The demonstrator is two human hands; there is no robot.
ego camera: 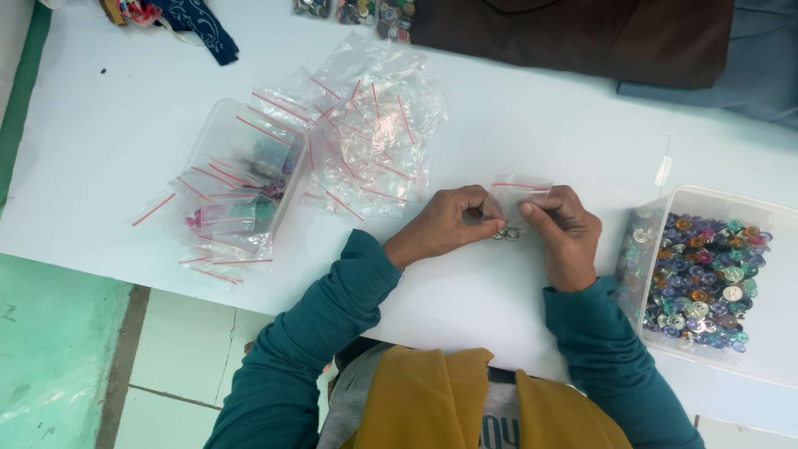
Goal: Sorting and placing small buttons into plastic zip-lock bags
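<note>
Small buttons going into a clear zip bag

A white table point(515, 125) fills most of the view, with a green and pale tiled floor at its left edge and dark folded cloth point(573, 37) along the far side. In the middle, both hands meet at one small clear bag point(522, 193) with a red strip at its mouth. The left hand point(445, 224) is clenched around the bag's left edge, thumb and fingers pinching it. The right hand point(565, 233) pinches the right edge in the same way. The bag stands just above the fingertips, and a few small shiny buttons point(507, 234) sit at its lower part, between the two thumbs; whether they are fully inside the bag is hard to tell.

To do this step well, I think both pinches should stay close to the mouth, so the opening keeps wide and the buttons do not slide out on the table.

To the right, near the right hand, stands a clear tub point(706, 199) full of coloured buttons. To the left, well apart, lies a heap of empty zip bags point(366, 133) beside another clear box point(224, 141)
</note>
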